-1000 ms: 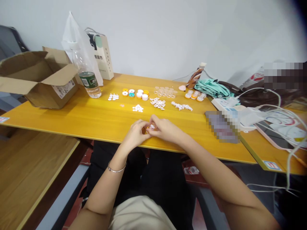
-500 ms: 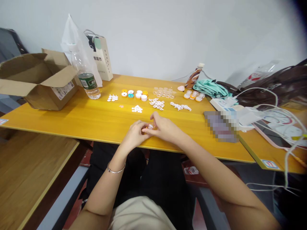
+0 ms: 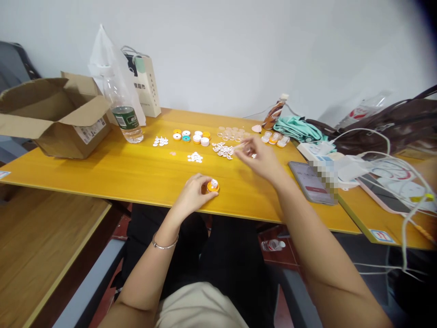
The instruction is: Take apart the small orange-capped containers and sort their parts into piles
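My left hand [image 3: 195, 192] rests at the table's front edge, its thumb and fingers closed around a small round orange base [image 3: 213, 187]. A white part [image 3: 214, 183] stands up in the middle of that base. Over the table to the right, my right hand [image 3: 258, 157] reaches forward with its fingers loosely bent and apart, slightly blurred; I see nothing held in it. It partly covers a pile of small white pieces. Beside its fingertips lies another pile of white openwork pieces [image 3: 223, 150], and clear plastic cups [image 3: 232, 133] stand just beyond.
White discs [image 3: 195, 157] and small white parts [image 3: 160, 141] lie left of centre, near orange, white and blue round pieces [image 3: 186, 137]. A water bottle [image 3: 124, 116] and cardboard box [image 3: 73, 127] stand left. A phone [image 3: 309, 180] and power strip [image 3: 319, 157] lie right.
My right hand has left the orange base and moved forward and right toward the white pieces and clear cups. My left hand stays in place, still holding the base.
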Available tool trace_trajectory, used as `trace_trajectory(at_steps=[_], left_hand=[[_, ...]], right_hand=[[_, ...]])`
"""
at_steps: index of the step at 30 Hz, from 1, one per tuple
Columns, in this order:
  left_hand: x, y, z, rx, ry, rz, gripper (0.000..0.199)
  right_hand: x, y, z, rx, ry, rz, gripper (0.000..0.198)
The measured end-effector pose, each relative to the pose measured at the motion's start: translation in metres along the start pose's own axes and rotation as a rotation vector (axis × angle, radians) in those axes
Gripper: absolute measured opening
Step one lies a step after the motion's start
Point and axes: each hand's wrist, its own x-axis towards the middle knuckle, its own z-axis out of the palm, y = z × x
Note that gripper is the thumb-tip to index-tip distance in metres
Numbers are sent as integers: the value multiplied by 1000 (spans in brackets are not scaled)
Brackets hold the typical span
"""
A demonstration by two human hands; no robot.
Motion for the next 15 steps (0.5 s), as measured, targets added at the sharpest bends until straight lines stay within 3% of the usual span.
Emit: trace_trajectory(at_steps=[4, 7, 10, 15], left_hand=[[0, 0, 0, 2, -3, 0, 25], [0, 0, 0, 0, -6, -1, 25], [0, 0, 0, 2, -10, -7, 24], [0, -3, 2, 13, -6, 20, 27]], right_hand=[[46, 71, -2, -194, 225, 302, 36], [76, 115, 4, -312, 198, 405, 32], [94, 137, 14, -331, 133, 478, 37], [104, 147, 26, -313, 133, 534, 41]])
